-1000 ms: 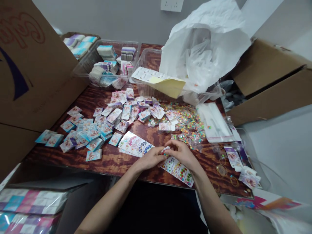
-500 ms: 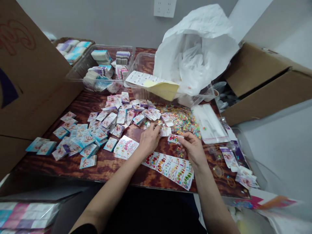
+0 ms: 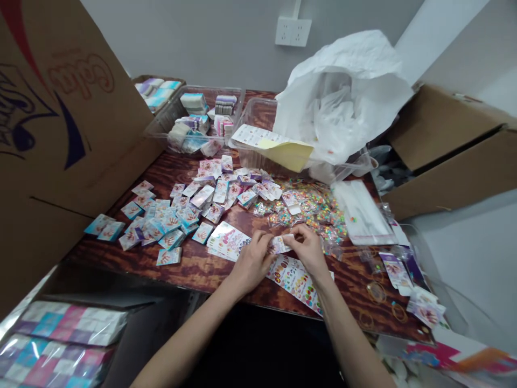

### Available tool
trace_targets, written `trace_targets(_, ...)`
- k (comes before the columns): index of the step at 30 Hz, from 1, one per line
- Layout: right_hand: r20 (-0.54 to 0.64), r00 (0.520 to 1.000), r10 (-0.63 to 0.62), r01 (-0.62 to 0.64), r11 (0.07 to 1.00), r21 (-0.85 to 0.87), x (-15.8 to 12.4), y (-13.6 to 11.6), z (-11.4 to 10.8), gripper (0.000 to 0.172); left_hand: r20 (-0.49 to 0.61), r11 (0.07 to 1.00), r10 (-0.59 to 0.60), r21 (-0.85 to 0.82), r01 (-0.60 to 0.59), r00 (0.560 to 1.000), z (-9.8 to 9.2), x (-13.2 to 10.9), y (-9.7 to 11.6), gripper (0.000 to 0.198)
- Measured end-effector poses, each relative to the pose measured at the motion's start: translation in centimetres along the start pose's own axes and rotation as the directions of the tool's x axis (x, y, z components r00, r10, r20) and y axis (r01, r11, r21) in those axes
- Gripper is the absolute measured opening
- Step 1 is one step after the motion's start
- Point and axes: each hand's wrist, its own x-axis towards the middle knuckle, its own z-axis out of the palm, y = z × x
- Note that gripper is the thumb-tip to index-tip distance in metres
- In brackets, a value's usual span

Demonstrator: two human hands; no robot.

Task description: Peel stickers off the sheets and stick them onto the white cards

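White printed card [image 3: 278, 245] pinched at lower centre between the left hand [image 3: 252, 264] and right hand [image 3: 307, 250], both closed on it; colourful sticker strips [image 3: 297, 283] just below, many printed cards [image 3: 173, 218] left scattered to the left, small bright packets [image 3: 307, 210] heaped beyond the right hand, across a stained plywood table [image 3: 194, 269], white plastic bag [image 3: 343, 102] at upper right, cardboard box flap [image 3: 68, 108] at upper left

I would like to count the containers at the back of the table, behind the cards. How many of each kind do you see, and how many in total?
Clear plastic trays: 2
Cardboard tray: 1
Total: 3
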Motion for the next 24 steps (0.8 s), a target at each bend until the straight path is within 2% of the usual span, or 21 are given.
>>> trace_targets(2,-0.02,0.996,-0.087,0.086,0.996,-0.034,-0.2,0.0,0.7,0.016,-0.038,1.0,-0.008,-0.027,0.007,0.999,-0.1,-0.2,-0.2,0.035)
trace_targets(3,0.004,0.996,-0.086,0.086,0.996,-0.013,-0.3,-0.1,0.9,0.015,-0.049,0.999,-0.012,-0.036,0.01,0.999,-0.2,-0.4,-0.4,0.035)
trace_targets(5,0.117,0.993,-0.004,-0.005,0.997,0.074,-0.5,-0.1,0.9,0.015,-0.058,0.999,-0.019,-0.041,0.016,0.998,-0.5,-0.6,-0.7,0.035)
trace_targets(8,0.305,0.947,0.103,-0.159,0.973,0.165,-0.8,-0.2,0.3,0.02,-0.036,0.999,-0.016,-0.042,0.015,0.999,-0.9,-1.0,-1.0,0.036)
trace_targets(15,0.409,0.905,0.114,-0.217,0.953,0.213,-1.3,-0.2,-0.6,0.019,-0.04,0.992,-0.004,-0.122,-0.001,0.999,-1.3,-1.5,-1.3,0.036)
trace_targets(18,0.383,0.919,0.095,-0.163,0.976,0.148,-1.5,-0.5,-0.4,0.016,-0.017,0.992,0.01,-0.127,-0.012,1.0,-1.3,-1.7,-1.3,0.038)
trace_targets(24,0.203,0.979,-0.035,0.046,0.998,-0.051,-1.8,-0.5,0.9,0.014,0.014,0.998,-0.025,-0.062,0.026,1.0,-0.7,-2.1,-1.2,0.037)
